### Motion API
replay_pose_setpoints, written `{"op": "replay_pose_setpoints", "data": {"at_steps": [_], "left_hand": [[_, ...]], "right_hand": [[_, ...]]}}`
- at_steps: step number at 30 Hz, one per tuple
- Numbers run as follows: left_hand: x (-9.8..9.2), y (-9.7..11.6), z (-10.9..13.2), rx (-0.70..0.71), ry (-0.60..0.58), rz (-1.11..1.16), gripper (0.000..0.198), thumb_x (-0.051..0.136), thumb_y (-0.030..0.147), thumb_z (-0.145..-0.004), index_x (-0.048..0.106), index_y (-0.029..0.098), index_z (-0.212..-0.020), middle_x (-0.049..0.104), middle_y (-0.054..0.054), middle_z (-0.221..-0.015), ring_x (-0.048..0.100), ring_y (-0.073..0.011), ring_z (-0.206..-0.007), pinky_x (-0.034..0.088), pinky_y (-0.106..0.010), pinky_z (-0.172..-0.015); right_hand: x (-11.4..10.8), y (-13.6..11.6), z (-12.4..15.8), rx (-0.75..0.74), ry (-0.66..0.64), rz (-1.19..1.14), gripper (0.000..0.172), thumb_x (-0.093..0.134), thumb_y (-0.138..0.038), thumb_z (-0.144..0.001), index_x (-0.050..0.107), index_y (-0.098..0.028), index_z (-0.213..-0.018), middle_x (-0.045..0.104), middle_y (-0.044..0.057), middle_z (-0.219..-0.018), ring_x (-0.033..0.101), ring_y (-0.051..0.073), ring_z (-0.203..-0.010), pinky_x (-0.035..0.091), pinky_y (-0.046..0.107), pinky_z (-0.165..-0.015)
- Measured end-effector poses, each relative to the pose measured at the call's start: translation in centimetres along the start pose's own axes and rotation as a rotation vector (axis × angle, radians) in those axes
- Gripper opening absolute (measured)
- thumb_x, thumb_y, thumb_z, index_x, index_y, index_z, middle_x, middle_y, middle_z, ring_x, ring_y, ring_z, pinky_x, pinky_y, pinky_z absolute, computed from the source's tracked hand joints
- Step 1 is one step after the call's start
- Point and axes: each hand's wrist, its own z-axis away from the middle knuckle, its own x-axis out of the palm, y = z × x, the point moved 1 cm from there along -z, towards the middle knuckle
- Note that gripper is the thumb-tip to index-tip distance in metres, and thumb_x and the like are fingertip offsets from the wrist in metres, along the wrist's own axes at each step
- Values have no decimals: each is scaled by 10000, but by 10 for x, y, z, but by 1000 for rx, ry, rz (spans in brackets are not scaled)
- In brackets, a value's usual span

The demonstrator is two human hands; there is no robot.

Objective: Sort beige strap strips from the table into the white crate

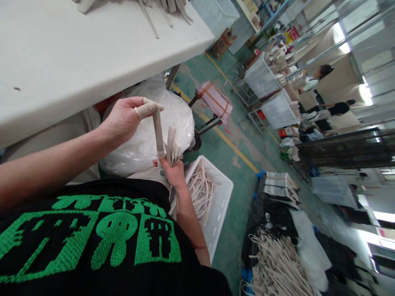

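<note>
My left hand (125, 117), with pale finger covers on its thumb and forefinger, pinches the upper end of a beige fabric strap (158, 131). That strap runs down to my right hand (174, 172), which is closed around the lower part of a small bundle of beige straps (171, 144). The bundle's cut ends fan out above my right fist. Both hands are over my lap, in front of a clear plastic bag (145, 135) with pale contents. My right forearm passes over a white plastic crate (222, 205) holding loose, tangled beige strips (202, 189).
A white-covered table (92, 57) is at upper left, with more straps (173, 8) at its far edge. Beyond the crate stand a pink-topped stool (214, 100) and a pile of beige cords (277, 263). Wheeled bins (262, 78) and other people are farther back.
</note>
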Motion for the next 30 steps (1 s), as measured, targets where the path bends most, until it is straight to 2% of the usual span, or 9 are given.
{"op": "replay_pose_setpoints", "data": {"at_steps": [5, 8, 11, 14, 16, 20, 24, 27, 30], "left_hand": [[5, 12, 6, 96, -98, -57, 201, 818, 396, -780, 804, 203, -832, 749, -20, -809, 604, -139, -729, 475, -288, -742], [21, 16, 22, 97, -226, -94, 258, 809, 463, -772, 807, 208, -809, 753, -31, -793, 609, -150, -693, 483, -286, -681], [44, 16, 42, 80, -406, -103, 334, 789, 529, -773, 788, 196, -779, 754, -41, -787, 659, -183, -725, 528, -306, -700], [62, 15, 54, 53, -545, -56, 387, 758, 570, -790, 767, 184, -782, 758, -53, -806, 691, -210, -752, 561, -329, -712], [66, 12, 54, 21, -574, -26, 399, 740, 580, -802, 779, 187, -863, 770, -63, -855, 704, -222, -791, 573, -342, -736], [46, -11, 37, -131, -494, -121, 460, 739, 590, -773, 794, 208, -1024, 790, -88, -1003, 711, -256, -928, 574, -368, -821], [6, -68, 25, -349, -376, -292, 525, 756, 659, -656, 799, 217, -937, 800, -99, -1008, 703, -284, -957, 559, -345, -780], [-18, -110, 28, -459, -433, -410, 595, 727, 748, -541, 799, 259, -872, 808, -49, -911, 710, -289, -902, 544, -338, -716], [-28, -130, 31, -474, -504, -515, 593, 707, 764, -494, 796, 298, -848, 803, -33, -855, 720, -323, -911, 554, -383, -751]], "right_hand": [[-54, -20, 8, -112, 445, -162, 353, 708, -507, -812, 719, -167, -907, 654, -32, -629, 566, 86, -497, 480, 215, -521], [-57, -45, 25, -139, 312, -264, 373, 700, -456, -825, 710, -178, -1073, 546, -89, -542, 406, 53, -392, 366, 182, -411], [-40, -63, 40, -122, 152, -162, 366, 733, -408, -809, 720, -186, -1100, 605, -72, -570, 428, 58, -392, 368, 185, -397], [-35, -65, 43, -88, 205, 13, 236, 763, -396, -781, 714, -166, -784, 601, -51, -516, 462, 71, -392, 382, 199, -398], [-50, -60, 39, -79, 333, 66, 272, 760, -417, -775, 689, -162, -711, 586, -48, -491, 458, 74, -385, 363, 201, -386], [-118, -54, 36, -111, 648, -12, 334, 767, -452, -746, 729, -140, -860, 677, -24, -597, 388, 40, -375, 362, 192, -384], [-192, -66, 54, -157, 798, -132, 365, 806, -429, -707, 703, -144, -911, 750, -5, -715, 310, 4, -356, 415, 175, -400], [-233, -83, 80, -262, 907, -187, 335, 797, -389, -743, 670, -161, -954, 773, -6, -791, 304, -6, -348, 445, 163, -417], [-257, -95, 109, -372, 1024, -241, 265, 750, -363, -810, 650, -175, -967, 770, -17, -830, 310, -12, -348, 465, 154, -443]]}}
